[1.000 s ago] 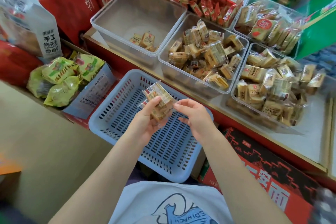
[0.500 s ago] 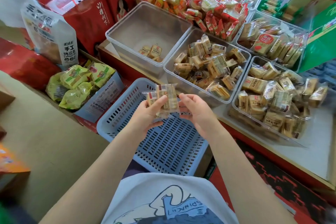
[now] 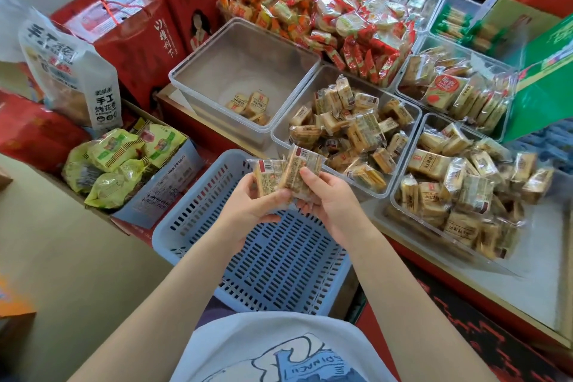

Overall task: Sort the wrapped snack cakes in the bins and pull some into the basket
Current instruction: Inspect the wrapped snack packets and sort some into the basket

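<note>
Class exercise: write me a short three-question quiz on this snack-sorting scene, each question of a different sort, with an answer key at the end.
1. True or false: the blue basket already has snack cakes lying in it.
2. Multiple choice: which clear bin holds the fewest cakes? A) the left bin B) the middle bin C) the right bin
3. Short answer: what are the left hand and the right hand doing?

Key
1. False: its slotted floor shows bare.
2. A: only a few cakes lie in one corner.
3. Together they hold wrapped snack cakes above the basket.
</note>
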A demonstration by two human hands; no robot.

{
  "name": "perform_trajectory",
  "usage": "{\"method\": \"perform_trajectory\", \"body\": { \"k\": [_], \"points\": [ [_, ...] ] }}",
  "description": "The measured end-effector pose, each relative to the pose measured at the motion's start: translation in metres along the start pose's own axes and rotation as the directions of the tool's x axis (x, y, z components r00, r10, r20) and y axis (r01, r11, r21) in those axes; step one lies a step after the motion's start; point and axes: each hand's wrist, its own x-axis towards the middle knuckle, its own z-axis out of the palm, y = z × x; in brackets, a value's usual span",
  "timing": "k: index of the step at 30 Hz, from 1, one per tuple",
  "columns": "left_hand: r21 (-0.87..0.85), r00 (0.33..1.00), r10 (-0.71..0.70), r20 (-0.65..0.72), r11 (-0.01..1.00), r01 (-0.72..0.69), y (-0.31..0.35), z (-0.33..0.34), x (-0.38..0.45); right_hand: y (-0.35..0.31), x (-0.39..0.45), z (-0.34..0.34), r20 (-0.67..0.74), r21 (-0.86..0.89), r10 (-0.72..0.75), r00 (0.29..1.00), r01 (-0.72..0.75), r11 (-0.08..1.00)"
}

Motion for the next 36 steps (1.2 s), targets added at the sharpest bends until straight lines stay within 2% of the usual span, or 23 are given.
{"method": "perform_trajectory", "body": {
  "k": [8,12,17,21,24,28,32,34,36],
  "points": [
    [0.003,1.000,-0.026,0.014,1.000,0.026,0.013,0.003,0.022,-0.010,0.016,-0.010,0.021,0.034,-0.015,1.000,0.014,0.999],
    [-0.025,0.998,-0.062,0.017,0.998,0.062,0.022,-0.009,0.045,-0.011,0.038,-0.017,-0.054,0.050,-0.022,0.998,0.024,0.998],
    [0.042,0.988,0.021,-0.154,0.999,-0.014,0.051,-0.039,0.085,-0.040,0.082,-0.008,-0.113,-0.033,-0.049,0.992,0.046,0.998],
    [0.211,0.932,0.155,-0.329,0.974,-0.088,0.076,-0.063,0.137,-0.068,0.138,0.019,-0.131,-0.040,-0.013,0.991,0.008,0.999],
    [0.284,0.905,0.201,-0.374,0.954,-0.094,0.087,-0.073,0.168,-0.079,0.179,0.036,-0.138,-0.060,0.023,0.990,-0.031,0.998],
    [0.386,0.902,0.237,-0.362,0.918,-0.087,0.083,-0.077,0.189,-0.075,0.215,0.046,-0.166,-0.068,0.073,0.983,-0.085,0.994],
    [0.452,0.897,0.284,-0.340,0.885,-0.110,0.075,-0.076,0.193,-0.073,0.212,0.038,-0.170,-0.123,0.076,0.982,-0.098,0.988],
    [0.538,0.868,0.389,-0.310,0.824,-0.177,0.071,-0.068,0.189,-0.072,0.199,0.024,-0.176,-0.136,0.059,0.983,-0.084,0.987],
    [0.655,0.839,0.509,-0.192,0.703,-0.276,0.062,-0.052,0.185,-0.071,0.181,0.007,-0.221,-0.135,0.046,0.974,-0.077,0.988]
  ]
}}
